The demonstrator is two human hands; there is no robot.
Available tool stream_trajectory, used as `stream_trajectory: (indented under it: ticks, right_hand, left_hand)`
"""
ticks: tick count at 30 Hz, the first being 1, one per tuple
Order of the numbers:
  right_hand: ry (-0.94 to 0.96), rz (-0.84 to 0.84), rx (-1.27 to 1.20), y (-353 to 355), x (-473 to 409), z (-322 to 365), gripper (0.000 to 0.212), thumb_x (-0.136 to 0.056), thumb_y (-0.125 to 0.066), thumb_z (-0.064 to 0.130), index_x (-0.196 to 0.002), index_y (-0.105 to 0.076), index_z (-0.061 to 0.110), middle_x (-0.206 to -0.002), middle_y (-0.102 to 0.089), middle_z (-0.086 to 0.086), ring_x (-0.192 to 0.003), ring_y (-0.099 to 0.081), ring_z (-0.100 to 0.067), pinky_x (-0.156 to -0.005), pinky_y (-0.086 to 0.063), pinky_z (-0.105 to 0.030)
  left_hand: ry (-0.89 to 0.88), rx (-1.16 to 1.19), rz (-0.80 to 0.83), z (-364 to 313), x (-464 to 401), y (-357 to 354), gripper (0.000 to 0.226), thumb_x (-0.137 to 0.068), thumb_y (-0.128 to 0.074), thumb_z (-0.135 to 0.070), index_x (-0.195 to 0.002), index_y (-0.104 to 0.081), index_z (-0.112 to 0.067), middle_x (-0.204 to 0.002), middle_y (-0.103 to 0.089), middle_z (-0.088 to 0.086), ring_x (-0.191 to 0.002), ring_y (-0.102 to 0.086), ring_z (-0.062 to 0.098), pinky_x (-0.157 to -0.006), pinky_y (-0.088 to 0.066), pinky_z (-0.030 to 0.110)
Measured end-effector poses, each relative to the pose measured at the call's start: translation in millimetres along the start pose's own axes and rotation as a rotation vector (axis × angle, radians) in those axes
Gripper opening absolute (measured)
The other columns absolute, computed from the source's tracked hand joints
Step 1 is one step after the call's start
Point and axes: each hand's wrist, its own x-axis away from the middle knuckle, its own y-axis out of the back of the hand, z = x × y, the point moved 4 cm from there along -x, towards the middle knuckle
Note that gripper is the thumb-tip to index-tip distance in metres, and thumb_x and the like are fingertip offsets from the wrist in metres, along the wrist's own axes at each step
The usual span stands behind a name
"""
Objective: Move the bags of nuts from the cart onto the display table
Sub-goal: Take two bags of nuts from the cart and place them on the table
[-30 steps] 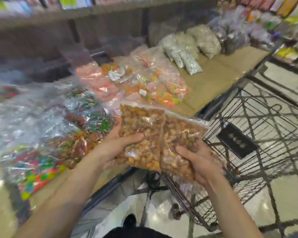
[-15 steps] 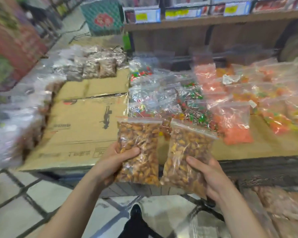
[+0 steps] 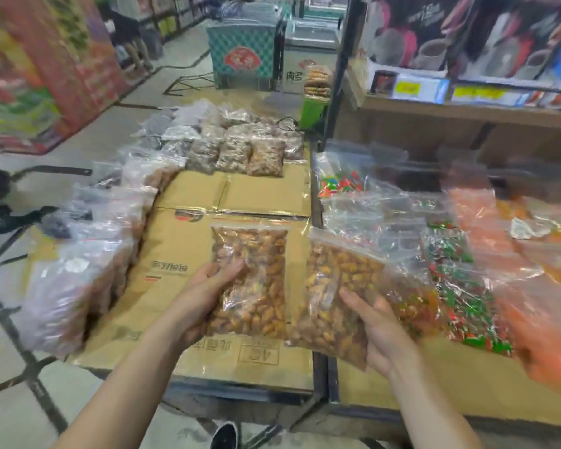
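My left hand [image 3: 204, 296] grips a clear zip bag of brown nuts [image 3: 256, 270], held over the bare cardboard top of the display table [image 3: 188, 254]. My right hand [image 3: 379, 328] holds a second bag of nuts [image 3: 334, 286] from below, above the seam between two table sections. The two bags hang side by side, a small gap between them. The cart is out of view.
Bags of nuts [image 3: 237, 147] are lined up at the table's far end, and more bags [image 3: 88, 264] along its left edge. Candy bags [image 3: 460, 270] cover the right table. Shelving [image 3: 467, 105] stands behind, with a tiled aisle and a person [image 3: 127, 37] at the far left.
My view has swung left from the cart to the cardboard-topped table. Both hands carried the bags along and have drawn them apart over the table.
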Motion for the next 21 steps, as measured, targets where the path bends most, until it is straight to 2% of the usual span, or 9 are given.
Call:
stream_trajectory:
  ticks: [2, 4, 7, 10, 11, 13, 17, 21]
  right_hand:
    - [-0.006, -0.062, 0.006, -29, -27, 0, 0.055, -0.075, -0.081, 0.021, -0.126, -0.065, 0.006, -0.114, -0.076, -0.023, -0.102, -0.074, -0.041, -0.093, -0.055, -0.065]
    - [0.003, -0.132, 0.007, -52, -53, 0, 0.048, -0.074, -0.081, 0.022, -0.118, -0.068, 0.008, -0.11, -0.077, -0.022, -0.1, -0.076, -0.04, -0.095, -0.055, -0.064]
    - [0.015, -0.174, 0.018, -78, -87, 5, 0.041, -0.068, -0.086, 0.023, -0.106, -0.076, 0.01, -0.108, -0.078, -0.021, -0.1, -0.076, -0.038, -0.097, -0.054, -0.064]
    - [0.02, -0.181, 0.02, -89, -120, 11, 0.024, -0.07, -0.085, 0.024, -0.092, -0.083, 0.016, -0.107, -0.078, -0.019, -0.097, -0.077, -0.036, -0.098, -0.054, -0.064]
    - [0.018, -0.186, 0.022, -90, -131, 14, 0.023, -0.071, -0.084, 0.024, -0.092, -0.084, 0.016, -0.107, -0.078, -0.02, -0.096, -0.077, -0.037, -0.097, -0.054, -0.065]
    - [-0.004, -0.195, 0.054, -91, -151, 23, 0.032, -0.076, -0.083, 0.026, -0.105, -0.08, 0.012, -0.108, -0.078, -0.021, -0.097, -0.076, -0.041, -0.094, -0.054, -0.067]
    - [-0.049, -0.253, 0.116, -87, -189, 39, 0.029, -0.09, -0.075, 0.023, -0.115, -0.073, 0.011, -0.101, -0.08, -0.015, -0.088, -0.079, -0.033, -0.081, -0.063, -0.053]
    - [-0.086, -0.268, 0.106, -80, -226, 40, 0.034, -0.087, -0.077, 0.022, -0.118, -0.072, 0.009, -0.105, -0.079, -0.017, -0.094, -0.078, -0.035, -0.091, -0.06, -0.057]
  left_hand:
    - [-0.006, 0.017, 0.018, -17, -29, 20, 0.037, -0.09, -0.064, -0.028, -0.119, -0.067, -0.006, -0.096, -0.081, 0.003, -0.079, -0.077, 0.011, -0.055, -0.059, 0.024]
    - [-0.011, -0.009, 0.008, -33, -58, 40, 0.03, -0.098, -0.06, -0.022, -0.121, -0.068, -0.004, -0.1, -0.08, 0.005, -0.082, -0.078, 0.014, -0.058, -0.059, 0.023]
    - [0.009, -0.029, 0.008, -48, -101, 63, 0.033, -0.096, -0.066, -0.024, -0.123, -0.068, -0.006, -0.11, -0.077, 0.016, -0.085, -0.077, 0.026, -0.062, -0.061, 0.032]
    - [-0.004, -0.025, -0.033, -62, -144, 80, 0.031, -0.093, -0.07, -0.021, -0.123, -0.068, -0.012, -0.108, -0.078, 0.014, -0.088, -0.077, 0.026, -0.067, -0.062, 0.035]
    - [-0.004, -0.021, -0.043, -64, -159, 84, 0.031, -0.092, -0.072, -0.021, -0.121, -0.068, -0.013, -0.107, -0.078, 0.013, -0.088, -0.077, 0.027, -0.068, -0.062, 0.036]
    - [0.003, -0.023, -0.067, -65, -188, 89, 0.032, -0.09, -0.075, -0.022, -0.12, -0.069, -0.013, -0.106, -0.078, 0.014, -0.086, -0.077, 0.028, -0.067, -0.062, 0.037]
    - [0.086, -0.001, -0.136, -58, -252, 89, 0.033, -0.088, -0.078, -0.027, -0.117, -0.071, -0.012, -0.102, -0.079, 0.013, -0.084, -0.078, 0.029, -0.067, -0.062, 0.039]
    - [0.124, -0.021, -0.138, -56, -325, 73, 0.036, -0.088, -0.079, -0.027, -0.118, -0.071, -0.009, -0.103, -0.079, 0.014, -0.089, -0.077, 0.03, -0.076, -0.062, 0.046]
